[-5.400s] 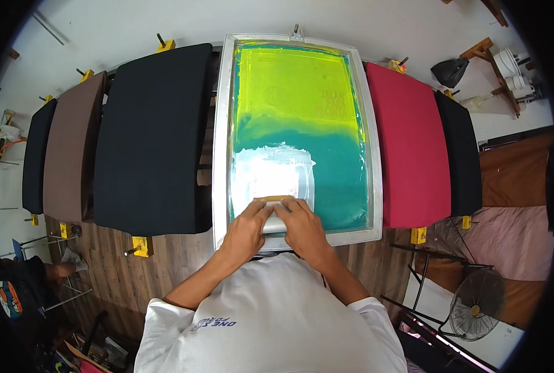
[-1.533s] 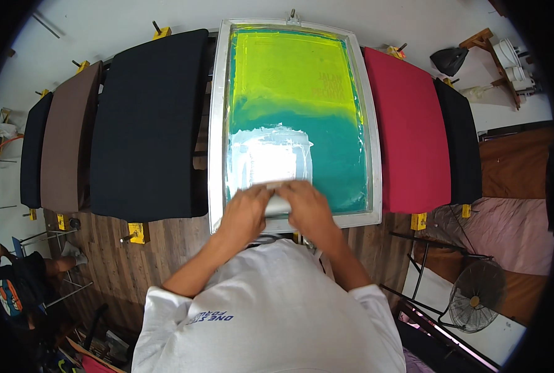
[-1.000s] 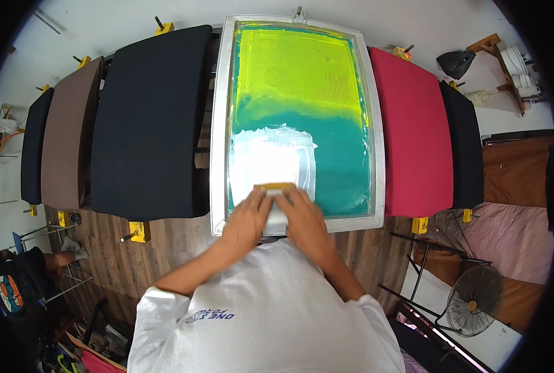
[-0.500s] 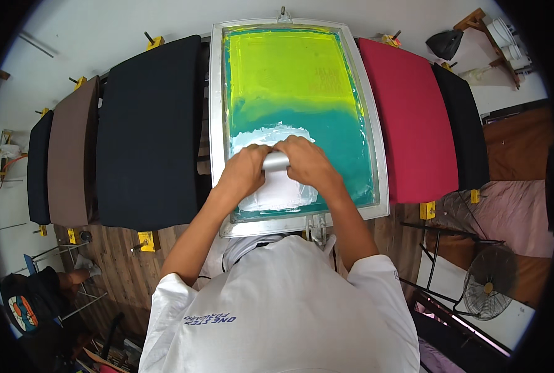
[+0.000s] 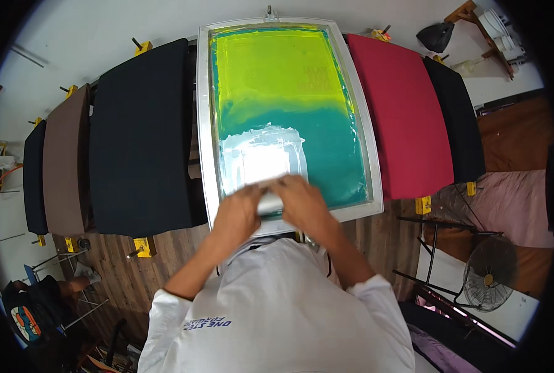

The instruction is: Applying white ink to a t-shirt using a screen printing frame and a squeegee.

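Observation:
In front of me lies a screen printing frame [image 5: 372,155] with a metal rim. Its mesh is yellow-green at the far part and teal [image 5: 329,158] at the near part. A patch of white ink [image 5: 267,155] covers the near left of the mesh. My left hand [image 5: 236,211] and my right hand [image 5: 302,202] are closed side by side on a squeegee [image 5: 270,202] with a pale, silvery handle, at the near end of the ink. Motion blurs the hands and the squeegee, and its blade is hidden.
Left of the frame stand a wide black pallet [image 5: 141,140], a brown one [image 5: 67,161] and a narrow dark one [image 5: 34,177]. To the right are a red pallet [image 5: 404,118] and a black one [image 5: 457,118]. A fan [image 5: 489,273] stands at right; a person [image 5: 37,304] is at lower left.
Both hands have pulled the squeegee toward me, from the middle of the white patch to the frame's near edge. More white ink shows behind it. The view has shifted slightly.

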A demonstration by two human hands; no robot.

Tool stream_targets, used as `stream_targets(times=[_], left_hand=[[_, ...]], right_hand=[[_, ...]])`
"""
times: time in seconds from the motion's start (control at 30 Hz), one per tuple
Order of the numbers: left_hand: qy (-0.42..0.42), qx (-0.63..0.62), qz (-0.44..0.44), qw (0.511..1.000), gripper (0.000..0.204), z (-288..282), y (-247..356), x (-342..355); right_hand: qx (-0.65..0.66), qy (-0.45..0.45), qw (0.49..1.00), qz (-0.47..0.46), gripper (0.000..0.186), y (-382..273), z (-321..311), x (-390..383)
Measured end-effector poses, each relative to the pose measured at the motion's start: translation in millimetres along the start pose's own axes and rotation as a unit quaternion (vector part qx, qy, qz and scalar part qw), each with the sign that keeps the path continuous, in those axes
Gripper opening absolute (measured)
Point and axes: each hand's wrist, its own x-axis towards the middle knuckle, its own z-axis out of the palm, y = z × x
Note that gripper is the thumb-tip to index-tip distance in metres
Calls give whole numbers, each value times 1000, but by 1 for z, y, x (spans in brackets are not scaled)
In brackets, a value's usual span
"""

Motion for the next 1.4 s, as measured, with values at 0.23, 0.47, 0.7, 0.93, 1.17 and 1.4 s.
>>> stream_targets(times=[0.23,0.47,0.7,0.93,1.17,1.4], left_hand=[[-18,51,-58,997,38,-22,-44,85],[16,41,-71,997,41,-14,-41,85],[56,47,-32,997,45,3,-49,72],[71,41,-55,995,39,25,-36,38],[71,31,-42,996,39,40,-22,0],[82,27,-19,996,40,50,-13,-30]], right_hand=[[-27,-13,999,-27,31,29,-22,103],[-60,-44,995,70,38,21,-22,110],[-61,-16,995,77,39,14,-9,90],[-71,5,995,66,44,7,4,48],[-56,19,996,72,39,-3,16,7],[-59,39,996,54,35,-15,27,-26]])
